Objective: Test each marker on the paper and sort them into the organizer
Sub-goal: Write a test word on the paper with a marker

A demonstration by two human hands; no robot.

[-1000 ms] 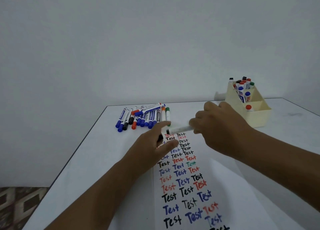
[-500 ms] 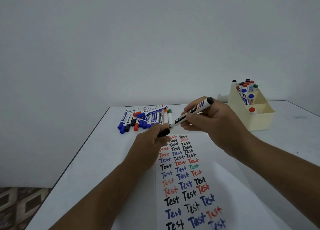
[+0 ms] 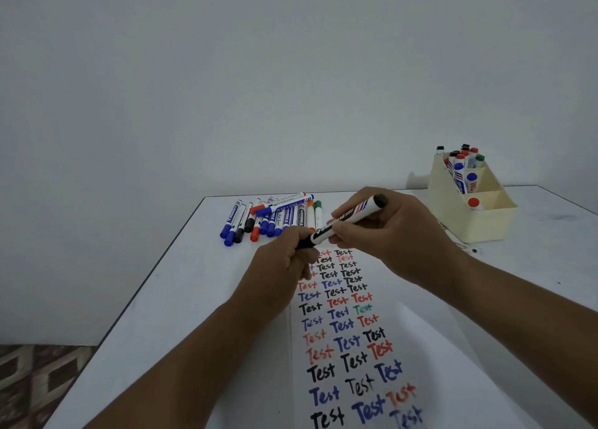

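My right hand [image 3: 393, 231] grips the white barrel of a black marker [image 3: 348, 220], its black end pointing up and right. My left hand [image 3: 284, 260] is closed around the marker's black cap [image 3: 304, 242] at its lower end, and cap and barrel meet there. Both hands hover over the top of the paper [image 3: 420, 347], which carries rows of "Test" in black, blue, red and green. A pile of several markers [image 3: 268, 218] lies at the table's far side. The cream organizer [image 3: 485, 221] at the far right holds several markers upright.
The white table [image 3: 181, 299] has its left edge close to my left arm, with patterned floor [image 3: 38, 373] beyond it. A plain wall rises behind the table. A few small dark specks lie on the table near the organizer's front.
The marker swung from lying flat to tilted upward in my right hand. My left hand closed around the cap, and cap and barrel now meet. Both hands shifted slightly.
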